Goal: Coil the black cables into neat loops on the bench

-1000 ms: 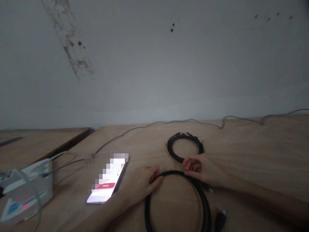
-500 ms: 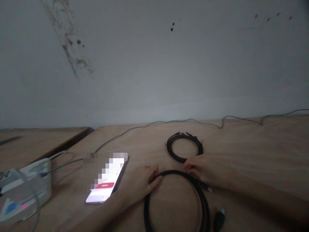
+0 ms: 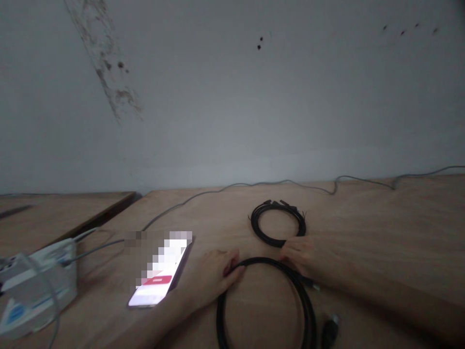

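A large coil of black cable (image 3: 308,310) lies on the table in front of me, its near side cut off by the lower picture edge. My left hand (image 3: 214,274) pinches its upper left part between thumb and fingers. At the coil's upper right, my right hand (image 3: 300,254) is closed, fingertips bent down against the cable; whatever they pinch is hidden. A cable end with a metal tip (image 3: 315,287) sticks out below the right hand. Lower right is a dark plug (image 3: 330,329). Just beyond the right hand lies a smaller black cable coil (image 3: 256,228) with thin ties on its sides.
Left of my left hand lies a phone (image 3: 148,298) with a lit screen, partly blurred out. A white power strip (image 3: 39,286) with cords stands at the far left. One grey cord (image 3: 203,193) runs along the wooden table (image 3: 399,218) by the wall (image 3: 232,106).
My right hand has turned slightly and shifted a little right, its fingertips now lower against the cable. The left hand keeps its pinch, and both coils stay in place.
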{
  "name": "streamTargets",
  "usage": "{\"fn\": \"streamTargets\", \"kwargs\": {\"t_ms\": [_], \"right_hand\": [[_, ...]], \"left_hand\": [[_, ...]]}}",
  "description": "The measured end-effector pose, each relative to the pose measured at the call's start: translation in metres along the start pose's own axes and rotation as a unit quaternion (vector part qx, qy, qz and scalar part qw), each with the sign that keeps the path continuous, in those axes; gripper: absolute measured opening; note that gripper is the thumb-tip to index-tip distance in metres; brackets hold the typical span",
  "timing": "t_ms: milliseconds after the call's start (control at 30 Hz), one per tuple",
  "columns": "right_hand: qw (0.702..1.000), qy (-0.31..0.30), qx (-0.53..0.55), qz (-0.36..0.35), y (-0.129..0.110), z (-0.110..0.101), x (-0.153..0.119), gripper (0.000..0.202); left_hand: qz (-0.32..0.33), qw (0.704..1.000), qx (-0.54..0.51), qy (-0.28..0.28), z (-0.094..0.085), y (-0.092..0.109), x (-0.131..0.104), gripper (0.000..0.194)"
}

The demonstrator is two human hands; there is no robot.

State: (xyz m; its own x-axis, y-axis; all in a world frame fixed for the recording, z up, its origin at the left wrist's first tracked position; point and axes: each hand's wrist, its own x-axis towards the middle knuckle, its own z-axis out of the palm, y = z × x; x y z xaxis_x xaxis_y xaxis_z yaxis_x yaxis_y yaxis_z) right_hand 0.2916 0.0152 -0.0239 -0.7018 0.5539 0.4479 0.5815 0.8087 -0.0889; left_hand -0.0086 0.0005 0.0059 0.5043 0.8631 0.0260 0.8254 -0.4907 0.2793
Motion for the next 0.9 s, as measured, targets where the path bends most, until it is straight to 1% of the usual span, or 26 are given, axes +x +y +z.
{"fn": "streamTargets", "kwargs": {"t_ms": [67,133,167,200,267,367,467,567,600,667,733,900], "right_hand": [[0.997,0.018,-0.032,-0.067,0.0,-0.002,-0.001,0.02],[0.991,0.019,-0.06,-0.119,0.001,-0.004,-0.001,0.02],[0.989,0.012,-0.066,-0.13,0.001,-0.005,-0.001,0.02],[0.99,0.005,-0.063,-0.126,0.001,-0.006,0.0,0.02],[0.996,-0.012,-0.033,-0.082,0.002,-0.007,0.001,0.02],[0.999,-0.028,0.033,0.026,0.0,-0.012,0.004,0.021],[0.99,-0.03,0.076,0.117,-0.005,-0.019,0.006,0.022],[0.974,-0.032,0.107,0.196,-0.011,-0.02,0.009,0.008],[0.969,-0.032,0.121,0.214,-0.013,-0.019,0.01,0.01],[0.96,-0.039,0.146,0.237,-0.015,-0.015,0.012,0.021],[0.956,-0.049,0.149,0.248,-0.017,-0.012,0.014,0.028],[0.966,-0.054,0.107,0.229,-0.017,-0.006,0.013,0.031]], "left_hand": [[0.0,1.0,-0.003,0.0,0.0,0.001,0.0,0.032],[-0.002,1.0,-0.005,-0.001,0.0,0.001,0.0,0.032],[-0.002,1.0,-0.005,-0.002,0.0,0.001,-0.001,0.032],[-0.003,1.0,-0.005,-0.002,0.0,0.001,-0.001,0.033],[-0.002,1.0,-0.003,0.001,0.0,0.001,0.0,0.033],[-0.004,1.0,-0.001,0.003,-0.001,0.001,0.0,0.032],[-0.003,1.0,-0.003,0.002,-0.002,0.003,0.0,0.031],[0.001,1.0,-0.006,0.004,-0.003,0.003,0.0,0.031],[0.002,1.0,-0.006,0.005,-0.003,0.003,0.0,0.031],[0.002,1.0,-0.005,0.005,-0.002,0.003,0.0,0.031],[-0.001,1.0,-0.002,0.007,0.0,0.001,-0.001,0.031],[0.009,1.0,-0.004,0.011,0.002,-0.002,0.0,0.031]]}}
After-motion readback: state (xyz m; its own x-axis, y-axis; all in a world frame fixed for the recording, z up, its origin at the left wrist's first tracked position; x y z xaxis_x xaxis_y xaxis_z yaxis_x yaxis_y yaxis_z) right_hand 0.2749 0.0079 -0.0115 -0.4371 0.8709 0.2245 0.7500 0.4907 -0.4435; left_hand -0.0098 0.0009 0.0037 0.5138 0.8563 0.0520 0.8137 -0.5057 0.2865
